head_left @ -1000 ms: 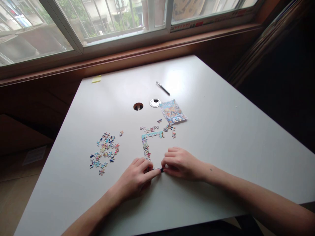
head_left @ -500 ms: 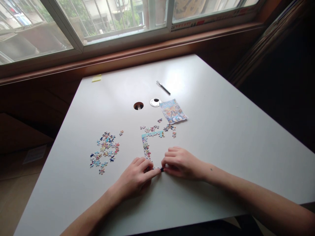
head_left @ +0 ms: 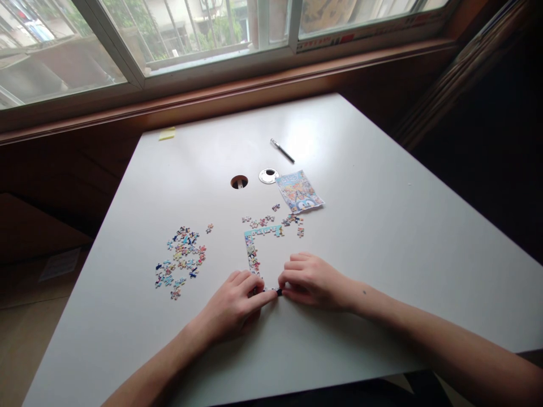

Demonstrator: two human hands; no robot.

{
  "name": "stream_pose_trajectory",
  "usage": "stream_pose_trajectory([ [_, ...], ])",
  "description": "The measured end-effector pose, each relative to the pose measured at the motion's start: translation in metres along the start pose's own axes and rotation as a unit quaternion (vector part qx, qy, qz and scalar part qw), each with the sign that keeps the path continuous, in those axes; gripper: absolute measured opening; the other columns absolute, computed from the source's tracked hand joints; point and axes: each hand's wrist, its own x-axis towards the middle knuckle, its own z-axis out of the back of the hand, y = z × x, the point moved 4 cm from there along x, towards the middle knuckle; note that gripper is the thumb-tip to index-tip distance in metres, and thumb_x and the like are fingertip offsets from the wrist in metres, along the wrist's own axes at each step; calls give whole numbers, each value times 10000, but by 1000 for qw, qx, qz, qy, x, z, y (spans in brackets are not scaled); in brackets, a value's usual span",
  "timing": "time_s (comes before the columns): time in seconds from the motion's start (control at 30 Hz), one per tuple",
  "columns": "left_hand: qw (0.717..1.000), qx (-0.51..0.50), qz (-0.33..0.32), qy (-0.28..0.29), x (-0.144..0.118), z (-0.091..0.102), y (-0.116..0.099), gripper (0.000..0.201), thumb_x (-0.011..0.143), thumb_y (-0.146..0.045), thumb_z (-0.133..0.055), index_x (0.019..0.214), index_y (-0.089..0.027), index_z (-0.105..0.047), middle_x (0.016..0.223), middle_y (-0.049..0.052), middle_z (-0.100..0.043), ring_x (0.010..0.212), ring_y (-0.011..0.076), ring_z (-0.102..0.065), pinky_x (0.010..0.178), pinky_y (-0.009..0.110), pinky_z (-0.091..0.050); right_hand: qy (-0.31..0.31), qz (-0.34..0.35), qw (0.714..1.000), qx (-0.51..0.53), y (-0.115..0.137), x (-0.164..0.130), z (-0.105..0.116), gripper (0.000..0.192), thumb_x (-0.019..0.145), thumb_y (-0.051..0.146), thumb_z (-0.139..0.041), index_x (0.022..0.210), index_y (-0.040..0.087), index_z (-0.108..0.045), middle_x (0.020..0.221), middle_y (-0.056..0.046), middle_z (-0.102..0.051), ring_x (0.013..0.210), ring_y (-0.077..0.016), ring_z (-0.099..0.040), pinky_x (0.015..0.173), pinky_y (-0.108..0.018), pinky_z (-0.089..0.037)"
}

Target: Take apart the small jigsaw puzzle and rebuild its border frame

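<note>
A partly joined jigsaw puzzle frame (head_left: 251, 254) lies on the white table, with a light-blue top strip and a colourful left side. My left hand (head_left: 238, 297) is closed over its lower-left corner, fingers bent around the pieces and thumb stretched right along the bottom edge. Just beyond that thumb tip shows a dark puzzle piece (head_left: 279, 292). My right hand (head_left: 311, 281) pinches this piece from the right, its fingers curled. Part of the bottom edge is hidden under my left hand.
Many loose puzzle pieces (head_left: 184, 257) are spread at the left; a smaller group (head_left: 292, 219) lies above the frame. A picture sheet (head_left: 300, 191), a pen (head_left: 282, 151), a round metal cover (head_left: 268, 176), a cable hole (head_left: 239, 182) and a yellow note (head_left: 167, 134) are farther back.
</note>
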Motion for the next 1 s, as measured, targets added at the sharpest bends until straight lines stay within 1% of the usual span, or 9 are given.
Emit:
stream_pose_trajectory([
  [0.6, 1000, 11, -2, -7, 2, 3, -1, 376, 894, -94, -478, 1224, -217, -608, 979, 83, -576, 866, 190, -490, 780, 327, -429, 1, 4, 1000, 2, 1, 0, 1, 80, 899, 214, -580, 879, 219, -657, 751, -9, -647, 723, -151, -498, 712, -286, -380],
  [0.7, 1000, 6, 2, 2, 2, 3, -2, 370, 875, -76, -489, 1194, -213, -616, 983, 83, -580, 871, 194, -487, 786, 332, -427, -5, 6, 999, 41, -2, 0, 8, 115, 929, 236, -559, 884, 214, -662, 752, -14, -650, 706, -143, -522, 694, -274, -407],
  [0.77, 1000, 4, 6, 5, 1, 3, -1, 385, 860, -59, -495, 1191, -216, -615, 992, 83, -579, 878, 195, -486, 794, 333, -427, -56, -51, 995, 70, -15, 0, 21, 149, 949, 256, -541, 878, 203, -660, 744, -18, -645, 675, -132, -536, 667, -262, -426],
  [0.8, 1000, 2, 8, 5, 1, 3, -1, 397, 853, -50, -498, 1194, -219, -613, 999, 82, -578, 883, 194, -487, 800, 334, -427, -110, -108, 986, 65, -26, -1, 31, 162, 952, 268, -541, 866, 198, -659, 738, -21, -642, 665, -132, -543, 667, -265, -437],
  [0.83, 1000, 1, 9, 4, 0, 3, -1, 407, 848, -44, -501, 1196, -222, -612, 1003, 81, -576, 886, 194, -489, 805, 334, -428, -162, -157, 974, 34, -36, -2, 41, 163, 945, 273, -548, 850, 199, -658, 747, -23, -648, 677, -141, -554, 687, -279, -447],
  [0.87, 1000, -1, 8, 3, 0, 2, -1, 411, 846, -41, -502, 1198, -225, -610, 1006, 80, -575, 888, 192, -491, 811, 334, -430, -192, -200, 961, -2, -46, -3, 49, 149, 927, 281, -572, 839, 203, -663, 763, -25, -652, 706, -153, -568, 712, -292, -456],
  [0.9, 1000, -2, 6, 2, -1, 2, 0, 411, 847, -40, -502, 1198, -225, -609, 1008, 80, -574, 892, 191, -494, 818, 335, -432, -207, -238, 949, -29, -56, -4, 54, 129, 906, 290, -598, 843, 206, -674, 804, -31, -661, 739, -164, -584, 727, -298, -465],
  [0.93, 1000, -4, 3, 0, -1, 2, 0, 408, 849, -40, -501, 1197, -224, -609, 1007, 80, -574, 893, 190, -497, 822, 335, -435, -213, -258, 942, -39, -64, -3, 58, 121, 891, 293, -614, 857, 201, -685, 860, -48, -667, 783, -179, -599, 737, -308, -472],
  [1.0, 1000, -6, -1, -5, -1, 2, 0, 400, 858, -42, -495, 1198, -221, -609, 1005, 81, -575, 895, 187, -501, 826, 332, -438, -219, -283, 932, -54, -75, -2, 60, 140, 886, 297, -610, 893, 198, -710, 891, -61, -662, 777, -188, -603, 721, -320, -474],
])
